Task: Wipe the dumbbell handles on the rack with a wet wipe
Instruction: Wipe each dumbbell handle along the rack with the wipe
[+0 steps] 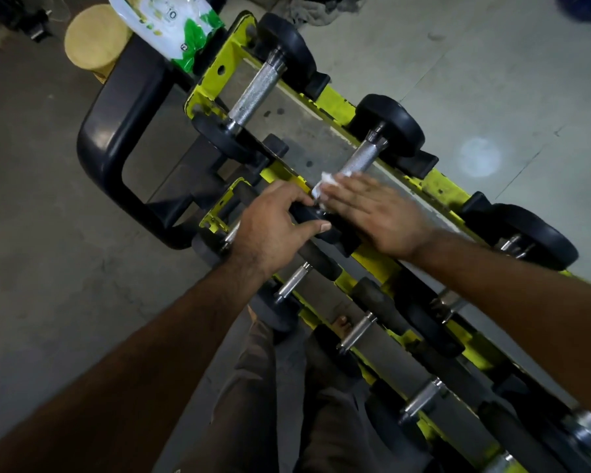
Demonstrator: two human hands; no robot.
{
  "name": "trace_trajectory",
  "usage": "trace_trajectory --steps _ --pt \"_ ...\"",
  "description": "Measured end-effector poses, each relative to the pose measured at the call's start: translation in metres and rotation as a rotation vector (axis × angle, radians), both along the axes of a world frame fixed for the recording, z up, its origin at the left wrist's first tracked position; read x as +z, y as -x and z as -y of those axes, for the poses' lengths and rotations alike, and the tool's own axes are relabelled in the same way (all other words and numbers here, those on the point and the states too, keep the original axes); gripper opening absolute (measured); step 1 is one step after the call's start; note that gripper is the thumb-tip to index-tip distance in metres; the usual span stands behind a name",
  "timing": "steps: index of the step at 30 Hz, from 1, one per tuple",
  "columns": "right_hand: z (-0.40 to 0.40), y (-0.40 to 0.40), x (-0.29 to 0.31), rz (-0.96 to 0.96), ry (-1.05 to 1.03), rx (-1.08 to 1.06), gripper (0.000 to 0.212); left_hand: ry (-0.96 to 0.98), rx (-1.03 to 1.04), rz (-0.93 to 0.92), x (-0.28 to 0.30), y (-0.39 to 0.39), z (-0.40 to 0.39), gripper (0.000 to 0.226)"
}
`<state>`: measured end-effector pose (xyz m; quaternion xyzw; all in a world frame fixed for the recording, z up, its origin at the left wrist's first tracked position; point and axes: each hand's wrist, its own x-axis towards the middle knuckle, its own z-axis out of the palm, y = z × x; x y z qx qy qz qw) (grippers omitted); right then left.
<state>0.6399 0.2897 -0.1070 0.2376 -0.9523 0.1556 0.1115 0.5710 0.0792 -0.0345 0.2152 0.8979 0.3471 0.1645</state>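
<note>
A yellow dumbbell rack (338,104) holds several black dumbbells with knurled steel handles. On the second dumbbell of the top row, the handle (364,158) has a white wet wipe (326,184) pressed against its near end. My right hand (372,213) lies over the wipe with fingers stretched out flat. My left hand (277,227) grips the near black weight head (309,215) of that same dumbbell, thumb below and fingers above. The first dumbbell's handle (256,90) is bare.
A green and white wet wipe pack (171,25) lies at the rack's far end, beside a round tan stool (94,37). A black curved frame (116,138) stands left of the rack. The lower rows hold more dumbbells (355,332). My legs are below.
</note>
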Motion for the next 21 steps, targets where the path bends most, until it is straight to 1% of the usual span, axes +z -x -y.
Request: trace_trajectory --steps 2,3,4,6,7,8,9,10,12,13,14,16,17,19,20,21 --pt "-0.015 0.008 0.001 -0.058 0.026 -0.22 0.047 0.001 0.019 0.018 0.0 -0.002 -0.001 0.037" --pt "-0.011 0.006 0.001 -0.047 0.068 -0.321 0.046 -0.003 0.027 0.02 0.001 -0.004 -0.001 0.037" --pt "0.0 0.002 -0.001 -0.039 0.103 -0.338 0.046 -0.009 0.035 0.011 0.002 -0.005 -0.002 0.037" --pt "0.022 -0.012 -0.007 0.014 0.129 -0.148 0.048 -0.005 0.03 -0.011 0.002 -0.008 -0.004 0.038" --pt "0.02 -0.015 -0.006 0.046 0.1 -0.046 0.049 0.003 0.022 -0.015 0.002 -0.009 -0.004 0.038" --pt "0.011 -0.013 -0.003 0.057 0.056 0.003 0.048 0.01 0.02 -0.017 0.001 -0.01 -0.004 0.039" --pt "-0.001 -0.008 -0.001 0.044 0.023 -0.018 0.048 0.015 0.026 -0.019 0.001 -0.011 -0.004 0.039" --pt "-0.011 -0.001 0.001 0.022 0.023 -0.097 0.047 0.02 0.032 -0.02 0.001 -0.011 -0.004 0.039" --pt "-0.012 0.004 0.004 0.008 0.089 -0.289 0.045 0.03 0.039 -0.015 0.001 -0.014 -0.006 0.04" --pt "-0.001 0.0 0.004 0.001 0.115 -0.294 0.043 0.035 0.044 -0.011 0.002 -0.016 -0.007 0.039" --pt "0.011 -0.005 0.003 0.021 0.125 -0.237 0.042 0.044 0.047 -0.012 0.004 -0.018 -0.008 0.039" --pt "0.019 -0.011 0.002 0.062 0.083 -0.087 0.044 0.074 0.038 -0.027 0.007 -0.022 -0.01 0.039" --pt "0.013 -0.007 0.005 0.059 0.065 -0.089 0.045 0.089 0.03 -0.035 0.007 -0.023 -0.011 0.038" --pt "-0.002 0.005 0.01 0.019 0.067 -0.251 0.043 0.104 0.019 -0.074 0.005 -0.027 -0.012 0.038" --pt "-0.003 0.006 0.012 0.041 0.08 -0.339 0.043 0.107 0.011 -0.096 0.004 -0.029 -0.012 0.039" --pt "0.003 0.003 0.013 0.055 0.082 -0.365 0.042 0.107 0.0 -0.108 0.003 -0.031 -0.012 0.039"
